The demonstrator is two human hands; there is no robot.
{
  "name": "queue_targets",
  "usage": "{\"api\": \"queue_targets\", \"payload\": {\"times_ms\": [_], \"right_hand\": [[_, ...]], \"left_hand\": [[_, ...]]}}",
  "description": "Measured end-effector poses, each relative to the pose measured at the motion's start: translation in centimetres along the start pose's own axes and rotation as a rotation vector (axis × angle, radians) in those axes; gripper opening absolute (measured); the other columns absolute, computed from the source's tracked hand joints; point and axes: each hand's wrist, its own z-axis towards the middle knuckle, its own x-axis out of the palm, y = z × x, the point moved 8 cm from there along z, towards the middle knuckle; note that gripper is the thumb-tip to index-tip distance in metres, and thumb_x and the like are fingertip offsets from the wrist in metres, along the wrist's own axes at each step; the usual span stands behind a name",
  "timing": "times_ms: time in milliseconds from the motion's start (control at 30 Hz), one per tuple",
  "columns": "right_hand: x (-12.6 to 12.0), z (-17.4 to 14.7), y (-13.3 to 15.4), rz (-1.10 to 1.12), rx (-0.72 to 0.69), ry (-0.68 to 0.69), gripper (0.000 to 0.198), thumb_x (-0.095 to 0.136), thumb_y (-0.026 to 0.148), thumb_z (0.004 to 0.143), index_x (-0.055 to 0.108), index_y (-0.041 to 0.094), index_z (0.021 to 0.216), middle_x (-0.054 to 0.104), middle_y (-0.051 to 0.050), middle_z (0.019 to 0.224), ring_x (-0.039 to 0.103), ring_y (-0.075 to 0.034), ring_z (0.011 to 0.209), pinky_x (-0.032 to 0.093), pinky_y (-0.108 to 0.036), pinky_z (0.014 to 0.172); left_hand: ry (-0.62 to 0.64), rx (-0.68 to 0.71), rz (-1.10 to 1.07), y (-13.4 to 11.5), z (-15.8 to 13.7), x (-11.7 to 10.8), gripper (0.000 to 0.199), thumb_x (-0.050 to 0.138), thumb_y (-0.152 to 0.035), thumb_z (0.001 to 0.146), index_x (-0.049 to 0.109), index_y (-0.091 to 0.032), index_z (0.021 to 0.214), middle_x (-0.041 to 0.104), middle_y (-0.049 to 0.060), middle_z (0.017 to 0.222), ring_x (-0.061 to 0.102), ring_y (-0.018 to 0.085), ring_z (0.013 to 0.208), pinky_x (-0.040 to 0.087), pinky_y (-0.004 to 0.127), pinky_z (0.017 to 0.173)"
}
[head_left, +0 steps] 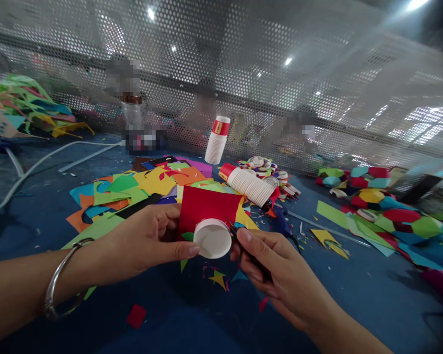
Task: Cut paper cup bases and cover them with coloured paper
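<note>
My left hand (pixel 158 238) is closed on a sheet of red paper (pixel 206 201) and a shallow white round piece (pixel 212 239), which looks like the cut-off base of a paper cup. The round piece lies against the lower part of the sheet, its hollow side towards me, with my left thumb on its edge. At the right edge of the round piece, my right hand (pixel 268 270) is closed around dark scissors, mostly hidden by the fingers; only thin blades show by the red paper. A silver bangle (pixel 53 290) circles my left wrist.
Coloured paper sheets and offcuts (pixel 114 191) cover the table (pixel 177 324) behind my hands. One stack of paper cups (pixel 217 140) stands, another stack (pixel 247 184) lies tilted. Patchwork paper shapes (pixel 395 216) lie right. A perforated metal screen (pixel 243 64) rises behind; people are beyond it.
</note>
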Motion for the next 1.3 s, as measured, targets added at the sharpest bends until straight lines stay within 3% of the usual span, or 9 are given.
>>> {"api": "queue_targets", "payload": {"times_ms": [633, 933, 1100, 1300], "right_hand": [[-0.3, 0.0, -0.4, -0.065, 0.006, 0.014, 0.045, 0.064, 0.056, 0.092, 0.059, 0.016, 0.070, 0.028, 0.009, 0.053, 0.016, -0.005, 0.045, 0.011, -0.022, 0.040], [-0.3, 0.0, -0.3, -0.083, 0.000, 0.019, 0.045, 0.064, 0.055, 0.091, 0.059, 0.017, 0.069, 0.026, 0.010, 0.051, 0.015, -0.005, 0.044, 0.010, -0.023, 0.040], [-0.5, 0.0, -0.3, -0.108, 0.002, 0.014, 0.045, 0.064, 0.056, 0.091, 0.059, 0.017, 0.068, 0.024, 0.011, 0.049, 0.014, -0.005, 0.043, 0.009, -0.023, 0.040], [-0.6, 0.0, -0.1, -0.108, -0.001, 0.010, 0.045, 0.064, 0.055, 0.091, 0.058, 0.017, 0.066, 0.023, 0.011, 0.049, 0.014, -0.005, 0.043, 0.010, -0.023, 0.040]], "left_hand": [[0.096, -0.038, 0.002, 0.2, -0.5, 0.1, 0.022, 0.074, -0.026, 0.084, 0.065, -0.025, 0.105, 0.074, 0.000, 0.104, 0.068, 0.020, 0.099, 0.053, 0.028, 0.083], [0.082, -0.031, 0.008, -0.2, -0.7, -0.3, 0.028, 0.077, -0.033, 0.082, 0.066, -0.021, 0.105, 0.073, 0.005, 0.106, 0.067, 0.024, 0.102, 0.054, 0.031, 0.085], [0.055, -0.030, 0.073, -0.2, -0.7, -0.8, 0.020, 0.076, -0.030, 0.083, 0.066, -0.020, 0.098, 0.069, 0.000, 0.089, 0.063, 0.015, 0.081, 0.047, 0.021, 0.066], [0.038, -0.006, 0.076, -0.8, -0.6, -1.2, 0.018, 0.076, -0.023, 0.081, 0.067, -0.022, 0.097, 0.067, -0.001, 0.092, 0.060, 0.015, 0.082, 0.046, 0.022, 0.068]]}}
